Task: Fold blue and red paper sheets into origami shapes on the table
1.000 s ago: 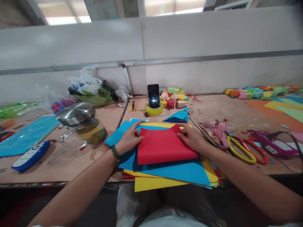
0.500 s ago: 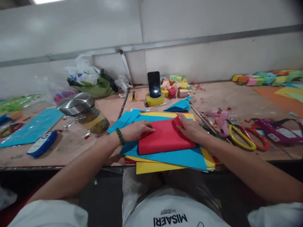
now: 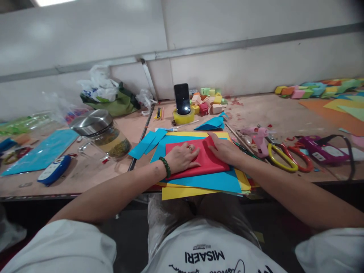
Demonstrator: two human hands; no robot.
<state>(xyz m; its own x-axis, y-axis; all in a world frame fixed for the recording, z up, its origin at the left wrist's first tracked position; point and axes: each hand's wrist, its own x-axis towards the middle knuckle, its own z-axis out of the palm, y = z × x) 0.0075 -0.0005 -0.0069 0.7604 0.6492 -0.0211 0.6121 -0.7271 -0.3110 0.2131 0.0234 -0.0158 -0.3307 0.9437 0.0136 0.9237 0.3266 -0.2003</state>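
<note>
A folded sheet of red paper lies on a stack of blue paper and yellow paper near the table's front edge. My left hand, wearing a green bead bracelet, is spread flat on the red sheet with fingers extended to the right. At the right edge of that sheet, my right hand holds the paper between thumb and fingers, where the edge curls up slightly. The inner side of the fold is hidden.
Left of the stack are blue strips and a glass jar with a steel lid. A phone stands on a yellow tape roll. To the right lie a pink glue gun, scissors and a purple device.
My left hand has moved right from the left edge of the red paper and flattened onto it. My right hand still holds the right edge. The view has shifted slightly.
</note>
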